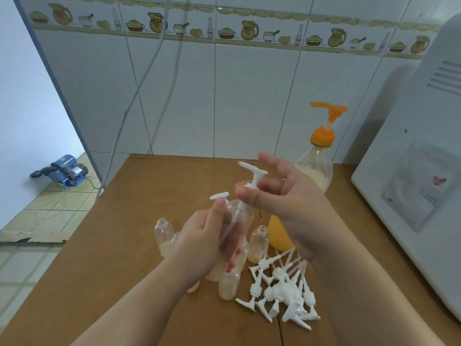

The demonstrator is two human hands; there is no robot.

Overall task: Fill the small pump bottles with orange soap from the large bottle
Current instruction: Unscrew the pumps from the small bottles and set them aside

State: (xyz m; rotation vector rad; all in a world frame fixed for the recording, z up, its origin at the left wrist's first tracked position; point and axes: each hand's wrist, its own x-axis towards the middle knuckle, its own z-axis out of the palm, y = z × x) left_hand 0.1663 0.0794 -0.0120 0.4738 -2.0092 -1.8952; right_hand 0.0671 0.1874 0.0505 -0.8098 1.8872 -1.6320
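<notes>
My left hand (209,243) grips a small clear bottle (240,212), held above the table. My right hand (291,203) pinches a white pump (252,177) by its collar; its thin tube slants down across the bottle and my left palm. A second white pump head (219,196) shows just above my left thumb. The large bottle (315,168) with an orange pump top (329,113) stands behind my right hand, orange soap (279,236) in its lower part. Several small open bottles (163,236) with pale liquid at the bottom stand under my hands.
A pile of loose white pumps (282,290) lies on the brown table (119,258) at the front right. A white appliance (411,176) fills the right side. Cables (147,76) hang along the tiled wall. A blue motor (64,171) sits on the floor at left.
</notes>
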